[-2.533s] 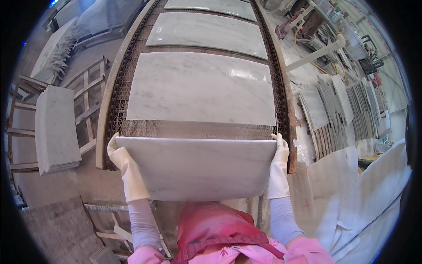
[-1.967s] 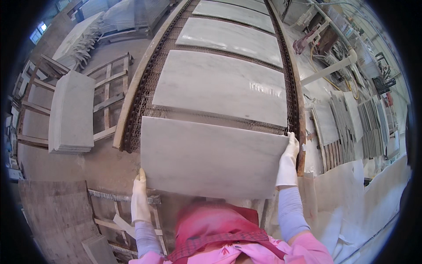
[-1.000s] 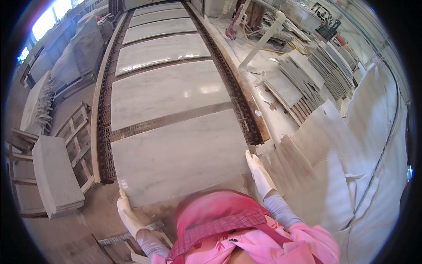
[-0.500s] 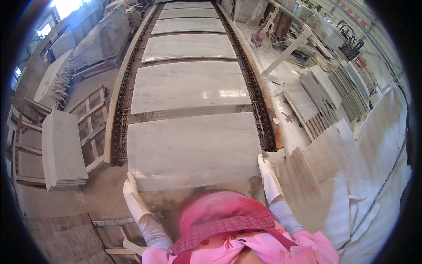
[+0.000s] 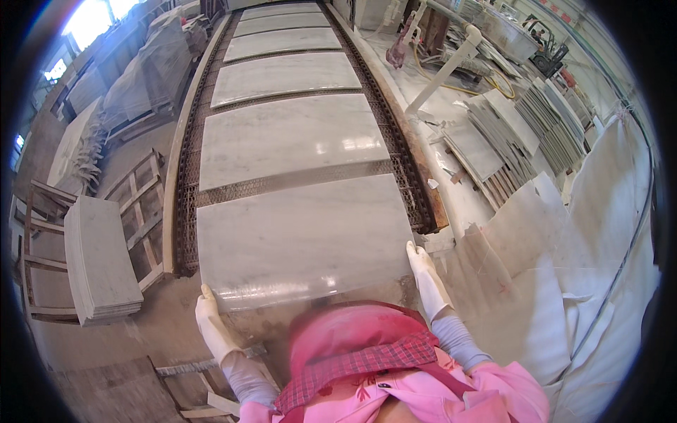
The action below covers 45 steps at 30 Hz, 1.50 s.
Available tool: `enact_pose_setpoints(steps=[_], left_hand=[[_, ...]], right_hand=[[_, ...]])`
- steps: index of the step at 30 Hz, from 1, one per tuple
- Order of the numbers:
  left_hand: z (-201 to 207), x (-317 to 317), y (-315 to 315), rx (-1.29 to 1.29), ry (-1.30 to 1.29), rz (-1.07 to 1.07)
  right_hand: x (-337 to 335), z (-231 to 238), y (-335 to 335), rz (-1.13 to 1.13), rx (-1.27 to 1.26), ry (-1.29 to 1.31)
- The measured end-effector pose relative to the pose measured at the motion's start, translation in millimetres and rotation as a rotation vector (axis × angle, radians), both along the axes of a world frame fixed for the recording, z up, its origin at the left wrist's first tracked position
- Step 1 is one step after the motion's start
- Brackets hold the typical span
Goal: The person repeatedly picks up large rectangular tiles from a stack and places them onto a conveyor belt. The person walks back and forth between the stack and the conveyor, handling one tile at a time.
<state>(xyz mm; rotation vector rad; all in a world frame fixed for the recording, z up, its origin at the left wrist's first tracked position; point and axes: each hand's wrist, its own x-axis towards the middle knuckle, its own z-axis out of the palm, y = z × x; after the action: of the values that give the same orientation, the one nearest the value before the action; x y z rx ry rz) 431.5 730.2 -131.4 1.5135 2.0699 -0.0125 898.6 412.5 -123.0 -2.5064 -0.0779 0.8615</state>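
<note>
A pale grey-white polished stone slab (image 5: 303, 243) lies at the near end of a chain-mesh conveyor (image 5: 187, 233), its near part jutting past the belt toward my body. My left hand (image 5: 209, 314), in a cream glove, grips the slab's near left corner. On the right side edge, close to the near corner, my gloved right hand (image 5: 424, 273) is closed on the same slab, fingers along the edge. The fingers under the stone are hidden. Beyond a narrow gap, another slab (image 5: 293, 137) rests flat on the belt, with several more in a row behind it.
To the left, a stack of slabs (image 5: 102, 257) leans on a wooden frame (image 5: 144, 218). Several stone panels (image 5: 493, 134) stand right of the conveyor by a pale pipe (image 5: 444, 70). White sheeting (image 5: 599, 233) drapes at the right. A wooden board (image 5: 106, 388) lies low on the left.
The view has turned a little, and the belt and slabs appear shifted left. Both hands keep their hold on the near slab, whose near edge sits slightly lower in the picture.
</note>
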Motion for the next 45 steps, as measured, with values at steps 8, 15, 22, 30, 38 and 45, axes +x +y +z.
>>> enact_pose_setpoints(steps=[8, 15, 22, 30, 38, 45], left_hand=[[3.7, 0.5, -0.3, -0.073, -0.149, 0.083], [-1.6, -0.8, 1.0, -0.019, -0.126, 0.051], [1.8, 5.6, 0.4, 0.017, -0.154, 0.054], [13.7, 10.4, 0.0, 0.029, -0.083, 0.038], [19.7, 20.0, -4.7, 0.041, -0.129, 0.091], [-0.2, 19.1, -11.7, 0.138, -0.244, 0.183]], right_hand=[[0.0, 12.3, 4.5, 0.010, -0.037, 0.023], [-2.6, 20.1, 8.2, -0.020, -0.043, 0.012], [9.2, 6.9, 7.5, 0.008, -0.008, -0.028], [13.8, -3.4, 4.4, -0.055, 0.075, -0.052], [29.3, -17.5, 3.6, 0.000, 0.102, -0.094], [43.5, -34.7, -0.8, -0.002, 0.034, -0.108]])
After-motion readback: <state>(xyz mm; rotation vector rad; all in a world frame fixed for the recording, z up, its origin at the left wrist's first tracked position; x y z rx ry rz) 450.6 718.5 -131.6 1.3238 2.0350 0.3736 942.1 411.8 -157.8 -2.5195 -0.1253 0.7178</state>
